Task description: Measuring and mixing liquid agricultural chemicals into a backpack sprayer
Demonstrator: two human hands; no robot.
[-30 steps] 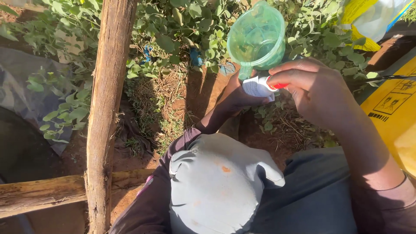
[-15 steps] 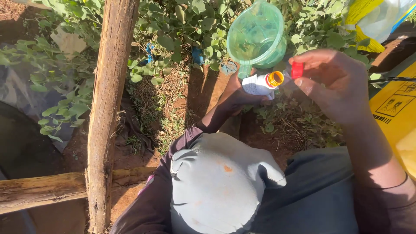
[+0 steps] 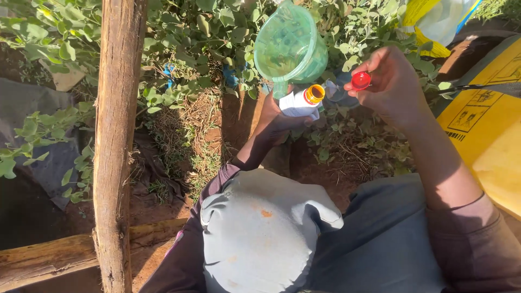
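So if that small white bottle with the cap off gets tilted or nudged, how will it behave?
The white bottle looks like light, fairly stiff plastic, small enough for the left hand to hold along with the green jug. Its orange mouth is open, so tilting would likely spill. The red cap sits in the right hand, apart from it.

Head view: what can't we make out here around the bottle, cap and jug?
- White bottle: lower body hidden by the left hand; how full it is cannot be told.
- Green jug: top rim cut off by the upper frame edge; contents unclear through the tinted wall.
- Red cap: only the top shows; the right hand hides the rest.
- Yellow container: cut off by the right edge.
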